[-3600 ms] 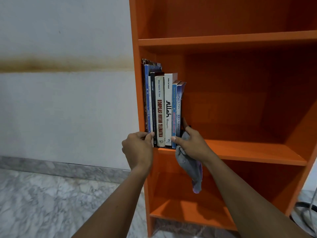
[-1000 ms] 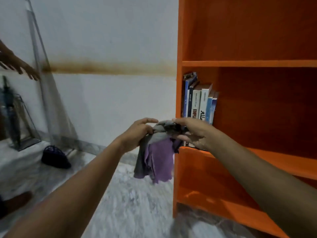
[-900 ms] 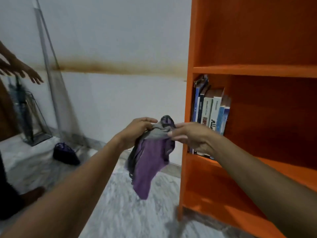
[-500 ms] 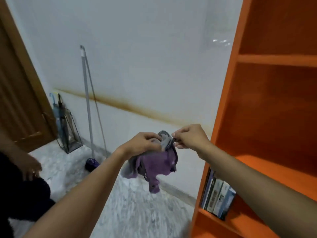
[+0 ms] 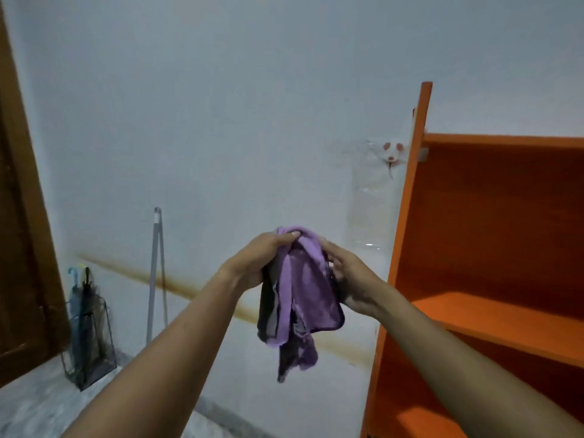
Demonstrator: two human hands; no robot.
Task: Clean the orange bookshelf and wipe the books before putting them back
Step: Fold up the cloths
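Head view, centre frame: the purple cloth is gripped at its top by the left hand and clasped along its side by the right hand, apparently for refolding before the orange bookshelf, at right, is wiped.

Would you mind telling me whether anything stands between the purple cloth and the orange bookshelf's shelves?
Nothing visible does. The left hand and right hand hold the purple cloth in open air just left of the orange bookshelf, whose shelf fronts in view are open.
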